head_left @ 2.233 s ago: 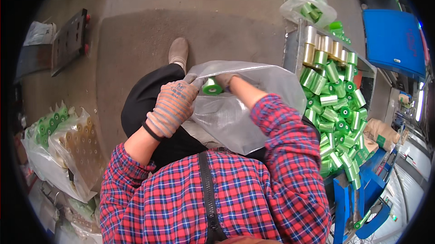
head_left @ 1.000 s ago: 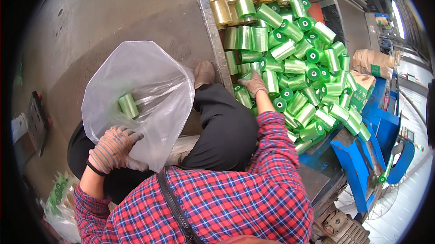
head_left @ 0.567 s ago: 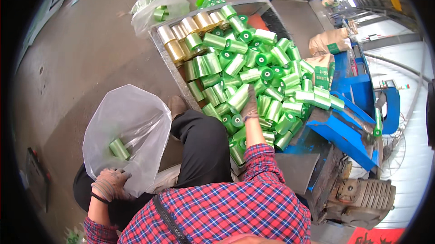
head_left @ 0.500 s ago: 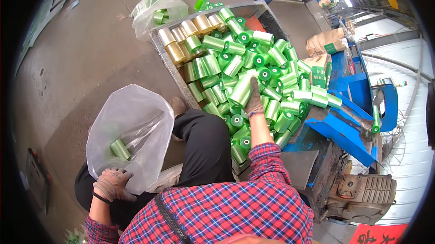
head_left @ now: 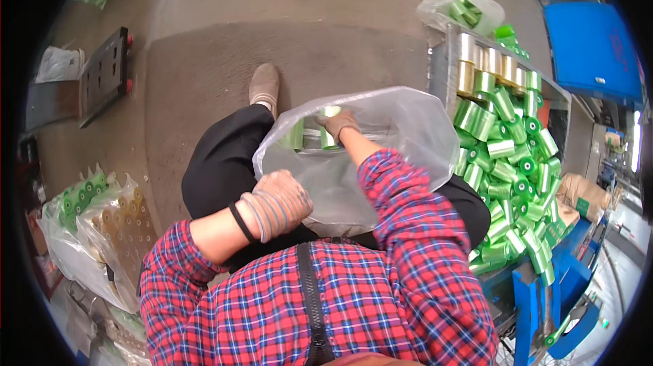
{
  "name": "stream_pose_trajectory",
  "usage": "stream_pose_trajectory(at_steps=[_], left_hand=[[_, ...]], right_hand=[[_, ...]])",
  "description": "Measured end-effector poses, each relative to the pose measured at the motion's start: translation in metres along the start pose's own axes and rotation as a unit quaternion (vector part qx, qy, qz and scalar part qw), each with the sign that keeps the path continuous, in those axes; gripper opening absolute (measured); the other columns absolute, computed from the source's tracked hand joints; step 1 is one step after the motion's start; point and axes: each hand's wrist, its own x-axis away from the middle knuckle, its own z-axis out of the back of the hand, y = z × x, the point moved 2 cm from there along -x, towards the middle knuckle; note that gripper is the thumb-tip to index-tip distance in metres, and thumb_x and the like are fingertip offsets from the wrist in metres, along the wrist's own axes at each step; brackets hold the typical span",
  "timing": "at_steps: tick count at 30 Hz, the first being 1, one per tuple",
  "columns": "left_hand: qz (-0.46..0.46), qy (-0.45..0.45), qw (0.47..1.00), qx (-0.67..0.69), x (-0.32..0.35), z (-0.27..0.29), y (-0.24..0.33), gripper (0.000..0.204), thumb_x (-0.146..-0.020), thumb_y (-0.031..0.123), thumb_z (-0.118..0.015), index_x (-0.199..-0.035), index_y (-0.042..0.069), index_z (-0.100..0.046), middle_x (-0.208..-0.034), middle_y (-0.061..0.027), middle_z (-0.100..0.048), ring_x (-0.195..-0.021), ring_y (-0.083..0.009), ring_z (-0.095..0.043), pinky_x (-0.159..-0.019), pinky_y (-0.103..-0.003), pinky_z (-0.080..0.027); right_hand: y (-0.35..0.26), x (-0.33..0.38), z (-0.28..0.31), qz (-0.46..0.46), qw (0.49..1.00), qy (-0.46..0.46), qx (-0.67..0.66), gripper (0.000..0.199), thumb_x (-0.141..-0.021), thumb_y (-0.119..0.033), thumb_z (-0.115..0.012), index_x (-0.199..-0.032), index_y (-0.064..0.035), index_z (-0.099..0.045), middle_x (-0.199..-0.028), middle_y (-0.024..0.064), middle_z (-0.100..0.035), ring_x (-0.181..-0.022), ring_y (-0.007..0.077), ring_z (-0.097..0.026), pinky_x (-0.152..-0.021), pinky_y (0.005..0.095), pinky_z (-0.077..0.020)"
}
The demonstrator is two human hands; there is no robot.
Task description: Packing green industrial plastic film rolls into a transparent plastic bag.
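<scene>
A: Your left hand curls at the near rim of the clear bag; its fingertips are hidden, so I can't tell whether it grips.

B: Your right hand is inside, closed round 1 green roll, with 1 other roll just left.

A: To your right, heaped green rolls lie by gold rolls.

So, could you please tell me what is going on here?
A seated person has their gloved right hand inside an open plastic bag, among green rolls. The gloved left hand is at the bag's near-left edge; its grip is unclear. To the right, a bin is heaped with more green rolls, plus yellowish rolls.
</scene>
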Motion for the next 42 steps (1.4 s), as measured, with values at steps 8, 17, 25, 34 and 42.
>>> stream_pose_trajectory(at_steps=[8, 17, 25, 34, 42], left_hand=[[-0.051, 0.173, 0.983, -0.024, 0.014, 0.007, -0.003, 0.009, -0.069, 0.018, -0.056, -0.070, 0.014, -0.063, -0.067, -0.0033, -0.061, -0.069, -0.0194, -0.060, -0.064, -0.031, -0.045], [0.004, 0.042, 0.992, 0.122, 0.016, 0.029, 0.003, 0.065, -0.071, 0.066, -0.051, -0.087, 0.004, -0.061, -0.066, -0.0175, -0.061, -0.071, -0.0341, -0.061, -0.063, -0.041, -0.048], [0.077, 0.062, 0.995, 0.033, -0.061, 0.075, 0.052, 0.042, -0.089, 0.041, -0.040, -0.086, 0.002, -0.057, -0.063, -0.0191, -0.058, -0.066, -0.0357, -0.059, -0.063, -0.044, -0.046], [0.171, 0.104, 0.978, -0.051, -0.120, 0.069, 0.018, 0.023, -0.075, 0.019, -0.050, -0.092, 0.005, -0.059, -0.065, -0.0139, -0.062, -0.064, -0.0326, -0.062, -0.055, -0.042, -0.048], [-0.232, -0.156, 0.881, 0.382, -0.122, 0.043, 0.071, 0.047, -0.078, 0.021, -0.062, -0.122, 0.010, -0.051, -0.115, -0.0104, -0.057, -0.110, -0.0209, -0.052, -0.092, -0.032, -0.040]], right_hand=[[0.020, -0.045, -0.107, 0.037, 0.995, 0.087, -0.017, 0.065, -0.074, -0.054, -0.054, -0.103, 0.0033, -0.058, -0.116, 0.0215, -0.054, -0.111, 0.0322, -0.050, -0.093, 0.0388, -0.0383], [-0.049, 0.096, 0.160, 0.328, 0.905, -0.260, 0.076, 0.053, -0.080, -0.047, -0.055, -0.116, -0.0077, -0.055, -0.094, 0.0099, -0.064, -0.075, 0.0168, -0.063, -0.073, 0.0327, -0.0497], [0.289, -0.025, 0.340, 0.009, 0.938, 0.346, 0.010, 0.049, -0.075, -0.043, -0.057, -0.110, -0.0083, -0.060, -0.111, 0.0223, -0.056, -0.107, 0.0315, -0.052, -0.092, 0.0368, -0.0395], [0.283, -0.049, 0.280, -0.022, 0.888, 0.458, 0.032, 0.050, -0.066, -0.037, -0.073, -0.104, -0.0082, -0.056, -0.108, 0.0180, -0.052, -0.100, 0.0303, -0.051, -0.087, 0.0401, -0.0412], [0.342, 0.043, 0.244, 0.114, 0.691, 0.426, -0.573, 0.047, -0.073, -0.027, -0.071, -0.104, 0.0009, -0.048, -0.096, 0.0106, -0.055, -0.086, 0.0199, -0.053, -0.080, 0.0312, -0.0421]])
